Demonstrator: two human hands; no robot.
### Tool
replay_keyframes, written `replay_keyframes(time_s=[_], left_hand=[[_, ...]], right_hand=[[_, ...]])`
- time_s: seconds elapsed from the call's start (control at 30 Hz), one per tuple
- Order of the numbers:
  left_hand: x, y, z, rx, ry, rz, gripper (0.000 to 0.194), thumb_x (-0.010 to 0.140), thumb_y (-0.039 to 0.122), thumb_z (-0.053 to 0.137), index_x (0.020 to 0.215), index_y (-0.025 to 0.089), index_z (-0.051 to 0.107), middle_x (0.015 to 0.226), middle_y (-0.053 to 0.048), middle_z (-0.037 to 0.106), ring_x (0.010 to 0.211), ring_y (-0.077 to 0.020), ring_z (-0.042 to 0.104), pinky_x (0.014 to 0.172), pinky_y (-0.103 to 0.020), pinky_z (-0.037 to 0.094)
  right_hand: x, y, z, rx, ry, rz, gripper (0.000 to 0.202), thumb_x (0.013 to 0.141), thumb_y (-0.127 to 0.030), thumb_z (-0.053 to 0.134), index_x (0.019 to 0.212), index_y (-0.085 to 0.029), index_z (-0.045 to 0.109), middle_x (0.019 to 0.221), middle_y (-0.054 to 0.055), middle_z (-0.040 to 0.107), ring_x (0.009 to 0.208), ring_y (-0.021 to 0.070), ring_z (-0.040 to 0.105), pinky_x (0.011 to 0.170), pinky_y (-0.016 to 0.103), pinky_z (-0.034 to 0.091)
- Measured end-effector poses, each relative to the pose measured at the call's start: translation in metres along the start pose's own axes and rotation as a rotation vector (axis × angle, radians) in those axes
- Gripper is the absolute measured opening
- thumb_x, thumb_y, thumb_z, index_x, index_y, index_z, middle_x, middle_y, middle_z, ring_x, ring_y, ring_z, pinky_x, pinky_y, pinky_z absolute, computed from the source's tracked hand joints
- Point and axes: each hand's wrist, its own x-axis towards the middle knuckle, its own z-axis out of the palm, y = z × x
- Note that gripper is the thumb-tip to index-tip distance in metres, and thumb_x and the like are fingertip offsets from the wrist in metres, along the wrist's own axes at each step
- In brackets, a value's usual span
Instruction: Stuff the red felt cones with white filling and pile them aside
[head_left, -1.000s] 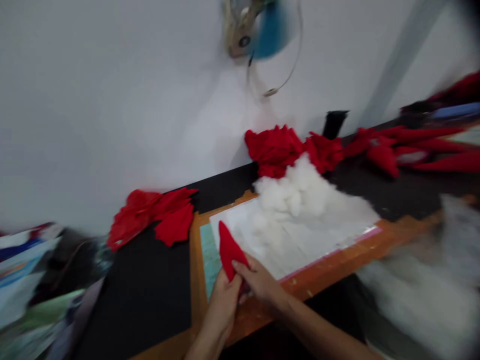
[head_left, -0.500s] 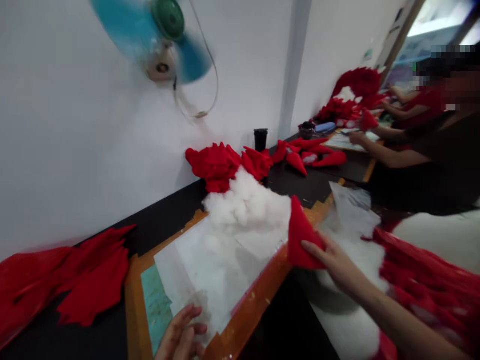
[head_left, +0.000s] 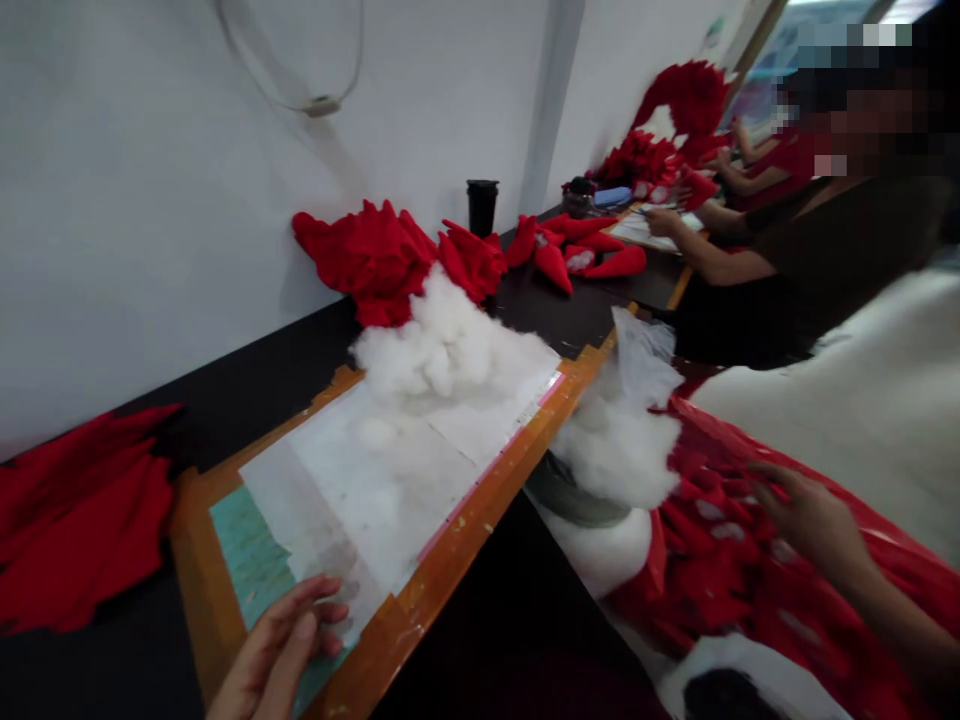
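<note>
My left hand (head_left: 289, 640) is over the near left corner of a taped board (head_left: 480, 515), fingers curved and apart, holding nothing. On the board lie white sheets (head_left: 397, 480) and a heap of white stuffing (head_left: 457, 350). My right hand (head_left: 806, 510) hovers above a red plastic bag (head_left: 817, 440) at the right, its fingers spread and no piece in them. Inside the bag are many red cloth pieces with white stuffing showing (head_left: 720, 520).
Red cloth piles lie at the left (head_left: 90, 510) and against the wall (head_left: 375, 255). Behind them are a black cup (head_left: 482, 207) and stuffed red cones (head_left: 577, 250). A person (head_left: 795, 245) works at the right. A bag of stuffing (head_left: 622, 440) stands beside the board.
The red cone is gone from my right hand, which has moved right and down over the red bag. The view has shifted, and the fan has left it.
</note>
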Motion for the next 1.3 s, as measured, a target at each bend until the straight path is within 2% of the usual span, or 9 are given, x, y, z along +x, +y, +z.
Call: replay_keyframes(time_s=[0.1,0.3,0.47,0.6,0.77,0.93,1.03,1.17,1.3], left_hand=[[-0.014,0.013,0.002,0.045,0.005,0.033,0.046,0.071,0.054,0.071,0.104,0.022,0.068,0.098,-0.005,0.071,0.081,-0.0186,0.065,0.073,-0.025,0.054],[-0.030,0.023,0.001,0.002,0.031,0.142,0.042,0.082,0.054,0.057,0.101,0.018,0.066,0.094,-0.009,0.068,0.079,-0.0197,0.062,0.066,-0.028,0.050],[-0.025,0.019,-0.026,0.274,0.096,0.284,0.022,0.089,0.030,0.048,0.102,0.020,0.063,0.099,-0.008,0.066,0.089,-0.0206,0.061,0.077,-0.032,0.049],[0.019,0.029,-0.080,0.843,0.343,0.529,0.033,0.080,0.007,0.046,0.108,0.019,0.060,0.113,-0.009,0.061,0.108,-0.0218,0.054,0.096,-0.037,0.043],[0.080,0.045,-0.154,1.209,0.526,0.461,0.053,0.076,-0.003,0.042,0.124,0.016,0.056,0.136,-0.015,0.048,0.127,-0.0274,0.041,0.100,-0.043,0.040],[0.104,0.053,-0.181,1.239,0.510,0.478,0.031,0.081,0.006,0.050,0.103,0.019,0.068,0.127,-0.013,0.055,0.123,-0.0284,0.044,0.099,-0.044,0.039],[0.103,0.064,-0.172,1.199,0.494,0.516,0.022,0.085,0.012,0.048,0.094,0.017,0.068,0.112,-0.013,0.062,0.112,-0.0281,0.051,0.095,-0.043,0.040],[0.086,0.082,-0.131,1.105,0.443,0.589,0.022,0.087,0.015,0.046,0.099,0.018,0.064,0.101,-0.008,0.066,0.096,-0.0228,0.059,0.087,-0.036,0.044],[0.065,0.089,-0.074,0.909,0.233,0.628,0.019,0.083,0.013,0.050,0.092,0.020,0.064,0.095,-0.004,0.068,0.091,-0.0187,0.062,0.081,-0.029,0.045]], right_hand=[[0.031,-0.093,0.027,0.178,0.018,-0.292,0.025,0.091,-0.038,0.048,0.107,-0.026,0.062,0.109,0.014,0.069,0.102,0.0319,0.064,0.083,0.046,0.050],[0.089,-0.300,0.060,0.600,-0.004,-0.970,0.025,0.090,-0.023,0.054,0.113,-0.031,0.062,0.108,0.004,0.070,0.102,0.0241,0.064,0.087,0.041,0.050],[0.101,-0.435,0.091,0.792,-0.222,-1.083,0.020,0.094,-0.022,0.047,0.103,-0.025,0.064,0.099,0.005,0.071,0.092,0.0214,0.066,0.080,0.037,0.054],[0.078,-0.497,0.103,0.875,-0.337,-1.198,0.021,0.095,-0.021,0.044,0.102,-0.024,0.063,0.098,0.005,0.070,0.091,0.0211,0.064,0.080,0.038,0.054],[0.048,-0.514,0.104,0.918,-0.366,-1.280,0.021,0.094,-0.019,0.043,0.103,-0.023,0.062,0.099,0.006,0.069,0.093,0.0218,0.064,0.081,0.039,0.054],[0.063,-0.482,0.114,0.821,-0.379,-1.147,0.022,0.095,-0.026,0.044,0.103,-0.025,0.064,0.099,0.005,0.069,0.092,0.0216,0.065,0.081,0.038,0.054],[0.090,-0.459,0.113,0.760,-0.327,-0.985,0.023,0.093,-0.030,0.045,0.101,-0.024,0.066,0.100,0.006,0.070,0.088,0.0218,0.066,0.077,0.036,0.055],[0.123,-0.441,0.104,0.673,-0.241,-0.740,0.026,0.091,-0.036,0.046,0.099,-0.021,0.066,0.091,0.007,0.071,0.070,0.0195,0.065,0.063,0.032,0.053],[0.121,-0.439,0.109,0.594,-0.395,-0.913,0.030,0.087,-0.037,0.055,0.112,-0.021,0.062,0.099,0.007,0.068,0.067,0.0173,0.063,0.065,0.032,0.054]])
